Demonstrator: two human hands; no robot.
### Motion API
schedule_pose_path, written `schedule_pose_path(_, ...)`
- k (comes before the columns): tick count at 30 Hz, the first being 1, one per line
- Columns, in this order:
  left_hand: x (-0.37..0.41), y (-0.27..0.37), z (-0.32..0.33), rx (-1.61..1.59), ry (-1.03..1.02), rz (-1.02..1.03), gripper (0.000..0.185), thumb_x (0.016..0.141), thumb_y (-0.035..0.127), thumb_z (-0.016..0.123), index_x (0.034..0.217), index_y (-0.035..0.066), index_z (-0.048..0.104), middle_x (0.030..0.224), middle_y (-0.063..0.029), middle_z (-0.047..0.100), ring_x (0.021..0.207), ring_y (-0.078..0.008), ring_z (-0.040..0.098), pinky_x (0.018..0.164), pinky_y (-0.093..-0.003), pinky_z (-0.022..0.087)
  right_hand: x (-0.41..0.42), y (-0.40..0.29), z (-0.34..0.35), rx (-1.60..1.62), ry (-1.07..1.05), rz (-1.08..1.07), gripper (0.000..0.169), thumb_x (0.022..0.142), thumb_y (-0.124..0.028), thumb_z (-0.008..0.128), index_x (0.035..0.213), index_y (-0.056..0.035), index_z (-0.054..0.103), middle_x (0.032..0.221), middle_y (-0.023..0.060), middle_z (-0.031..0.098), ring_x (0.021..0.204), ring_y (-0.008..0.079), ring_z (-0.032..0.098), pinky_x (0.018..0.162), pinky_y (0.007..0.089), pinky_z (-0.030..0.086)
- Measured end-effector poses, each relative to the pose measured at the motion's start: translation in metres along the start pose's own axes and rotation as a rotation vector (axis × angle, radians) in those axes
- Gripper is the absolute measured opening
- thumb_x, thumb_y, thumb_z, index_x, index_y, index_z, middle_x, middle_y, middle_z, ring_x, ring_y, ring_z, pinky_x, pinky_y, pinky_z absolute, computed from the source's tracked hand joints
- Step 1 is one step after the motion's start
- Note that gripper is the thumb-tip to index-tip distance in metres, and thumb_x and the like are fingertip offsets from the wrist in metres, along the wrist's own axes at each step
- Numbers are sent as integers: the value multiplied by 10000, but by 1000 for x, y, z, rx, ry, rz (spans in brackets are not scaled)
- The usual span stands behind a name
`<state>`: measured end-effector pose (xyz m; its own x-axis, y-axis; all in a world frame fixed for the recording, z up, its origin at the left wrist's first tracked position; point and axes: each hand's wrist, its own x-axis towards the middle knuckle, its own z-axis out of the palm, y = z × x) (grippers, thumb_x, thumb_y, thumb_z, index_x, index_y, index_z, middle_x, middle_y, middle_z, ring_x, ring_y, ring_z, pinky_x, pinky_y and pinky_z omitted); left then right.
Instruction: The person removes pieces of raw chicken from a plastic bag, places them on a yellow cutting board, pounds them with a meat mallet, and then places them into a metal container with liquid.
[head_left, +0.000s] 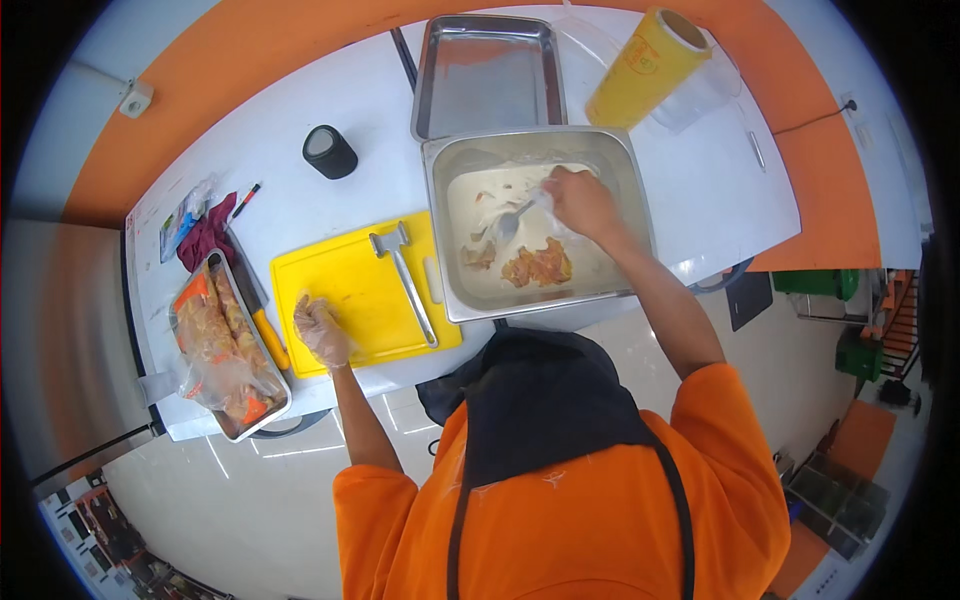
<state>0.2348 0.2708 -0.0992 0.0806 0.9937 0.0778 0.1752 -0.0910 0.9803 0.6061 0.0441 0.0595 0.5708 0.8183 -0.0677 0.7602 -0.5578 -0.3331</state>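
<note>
My right hand (581, 201) grips a spoon (511, 223), its bowl dipped into creamy white batter (480, 176) in a deep steel pan (641, 247). Pieces of orange-brown marinated meat (541, 264) lie partly coated near the pan's front wall. Something translucent by the right fingers is too blurred to name. In a clear plastic glove, my left hand (321, 330) is at the left part of a yellow cutting board (345, 281); its fingers look loosely curled and nothing shows in them. On the board's right side lies a metal meat mallet (406, 277).
Left of the board, a steel tray (279, 401) holds bagged raw meat (217, 337), beside a yellow-handled knife (268, 337). Behind are a maroon cloth (206, 236), a marker (246, 200), a black cylinder (330, 152), a shallow steel tray (489, 75) and a yellow film roll (641, 71).
</note>
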Motion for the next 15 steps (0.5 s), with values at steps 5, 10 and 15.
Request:
schedule_pose_path(5, 1, -5, -5, 16, -9, 98, 269, 910, 36, 517, 1174, -10, 540, 814, -21, 567, 642, -81, 493, 571, -217, 418, -10, 23, -8, 40, -27, 187, 205, 901, -188, 541, 927, -7, 635, 904, 204, 657, 896, 406, 618, 786, 491, 499)
schedule_pose_path(10, -2, 6, 0, -24, 9, -45, 272, 905, 37, 526, 1172, -9, 545, 832, -28, 573, 651, -85, 500, 573, -219, 418, -13, 17, 9, 302, -1, 89, 235, 902, -206, 562, 941, 16, 629, 890, 243, 655, 879, 423, 622, 777, 507, 488)
schedule_pose_path(15, 0, 0, -4, 64, -31, 15, 275, 903, 40, 536, 1174, -7, 541, 856, -30, 579, 657, -86, 501, 574, -220, 421, -9, -1, 7, 295, 53, 69, 225, 914, -194, 567, 919, 17, 646, 810, 258, 638, 782, 409, 622, 712, 467, 485)
